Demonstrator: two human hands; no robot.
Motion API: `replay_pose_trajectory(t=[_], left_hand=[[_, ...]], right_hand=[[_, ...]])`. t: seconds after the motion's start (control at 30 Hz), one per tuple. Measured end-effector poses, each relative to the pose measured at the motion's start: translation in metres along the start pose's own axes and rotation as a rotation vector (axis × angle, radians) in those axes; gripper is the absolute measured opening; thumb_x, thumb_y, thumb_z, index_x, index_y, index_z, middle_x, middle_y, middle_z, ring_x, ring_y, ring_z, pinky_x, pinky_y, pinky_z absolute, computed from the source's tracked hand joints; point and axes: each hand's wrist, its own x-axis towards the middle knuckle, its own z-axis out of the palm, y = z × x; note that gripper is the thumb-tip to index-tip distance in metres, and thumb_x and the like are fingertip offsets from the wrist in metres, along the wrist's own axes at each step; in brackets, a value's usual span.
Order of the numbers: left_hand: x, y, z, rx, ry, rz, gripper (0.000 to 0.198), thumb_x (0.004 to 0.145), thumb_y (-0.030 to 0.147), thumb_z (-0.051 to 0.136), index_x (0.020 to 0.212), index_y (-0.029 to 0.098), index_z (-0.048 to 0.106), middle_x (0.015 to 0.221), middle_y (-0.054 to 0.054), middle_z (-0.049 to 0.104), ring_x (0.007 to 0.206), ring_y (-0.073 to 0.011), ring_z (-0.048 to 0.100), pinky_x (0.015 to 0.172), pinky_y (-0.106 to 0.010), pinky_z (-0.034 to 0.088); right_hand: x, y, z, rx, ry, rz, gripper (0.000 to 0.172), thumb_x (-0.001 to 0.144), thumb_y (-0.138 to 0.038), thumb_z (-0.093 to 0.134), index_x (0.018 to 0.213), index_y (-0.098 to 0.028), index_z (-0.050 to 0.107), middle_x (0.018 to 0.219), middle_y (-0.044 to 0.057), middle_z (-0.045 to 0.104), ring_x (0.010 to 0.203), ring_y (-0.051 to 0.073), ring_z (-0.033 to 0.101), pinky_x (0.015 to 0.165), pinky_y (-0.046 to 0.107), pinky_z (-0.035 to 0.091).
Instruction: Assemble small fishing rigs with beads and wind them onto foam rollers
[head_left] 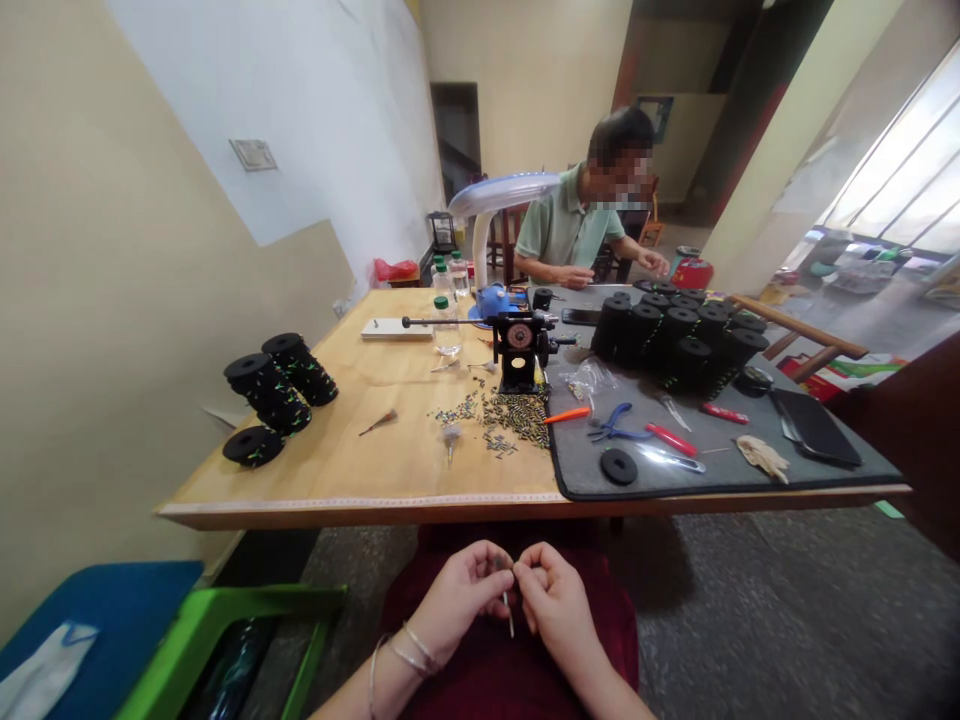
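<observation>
Head view: left hand point(471, 592) pinches a thin, pale, straight rod point(511, 620), material unclear, long axis near-vertical below that grip. Right hand point(559, 597), fingertips together just beside; can't tell what it holds.

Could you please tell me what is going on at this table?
The person's left hand and right hand meet at the fingertips on the near side of the table, with a thin pale piece showing between them, too small to identify. On the table, a black machine stands behind scattered tiny pieces, with black rolls to either side. A co-worker is across the table.
</observation>
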Motion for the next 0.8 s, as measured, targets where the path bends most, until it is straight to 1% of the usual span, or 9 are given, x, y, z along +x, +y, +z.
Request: replay_pose_trajectory(t=[0.1,0.2,0.3,0.5,0.63,0.8], left_hand=[[0.001,-0.001,0.0,-0.029,0.006,-0.031,0.029,0.064,0.032,0.075,0.071,0.013,0.055,0.06,0.001,0.06,0.052,-0.008,0.054,0.05,-0.019,0.046],[0.003,-0.002,-0.002,-0.041,0.054,-0.037,0.028,0.063,0.032,0.075,0.07,0.013,0.055,0.058,0.002,0.059,0.053,-0.0088,0.055,0.048,-0.018,0.044],[0.004,-0.002,-0.003,-0.041,0.082,-0.023,0.027,0.062,0.031,0.075,0.07,0.013,0.056,0.059,0.003,0.057,0.053,-0.0088,0.055,0.046,-0.018,0.042],[0.003,0.001,-0.003,-0.088,0.097,-0.025,0.026,0.062,0.029,0.075,0.069,0.013,0.056,0.059,0.004,0.055,0.054,-0.0084,0.053,0.047,-0.018,0.042],[0.002,0.004,-0.001,-0.115,0.102,-0.054,0.026,0.061,0.029,0.076,0.067,0.013,0.056,0.058,0.004,0.054,0.052,-0.0076,0.051,0.046,-0.018,0.041],[0.002,0.004,-0.001,-0.128,0.104,-0.058,0.027,0.06,0.029,0.077,0.067,0.013,0.056,0.058,0.004,0.054,0.05,-0.0067,0.049,0.046,-0.018,0.04]], right_hand=[[0.002,0.003,-0.001,0.047,-0.01,0.032,0.036,0.072,-0.052,0.06,0.067,-0.019,0.046,0.035,-0.012,0.039,0.028,0.004,0.027,0.032,0.015,0.017],[0.003,0.007,-0.003,0.069,-0.018,0.047,0.038,0.072,-0.054,0.06,0.066,-0.019,0.047,0.034,-0.012,0.039,0.028,0.003,0.026,0.032,0.016,0.016],[0.002,0.009,-0.004,0.061,-0.055,0.06,0.039,0.073,-0.054,0.06,0.064,-0.019,0.046,0.032,-0.012,0.038,0.027,0.003,0.025,0.032,0.016,0.015],[-0.004,0.002,-0.002,0.079,-0.103,0.109,0.039,0.072,-0.054,0.06,0.062,-0.019,0.045,0.03,-0.013,0.036,0.027,0.002,0.023,0.033,0.017,0.014],[-0.006,-0.003,-0.001,0.072,-0.122,0.116,0.04,0.071,-0.055,0.06,0.062,-0.02,0.044,0.031,-0.013,0.036,0.027,0.003,0.023,0.033,0.017,0.014],[-0.006,-0.004,0.0,0.07,-0.133,0.116,0.043,0.069,-0.058,0.06,0.063,-0.02,0.044,0.032,-0.013,0.036,0.027,0.003,0.024,0.032,0.017,0.013]])
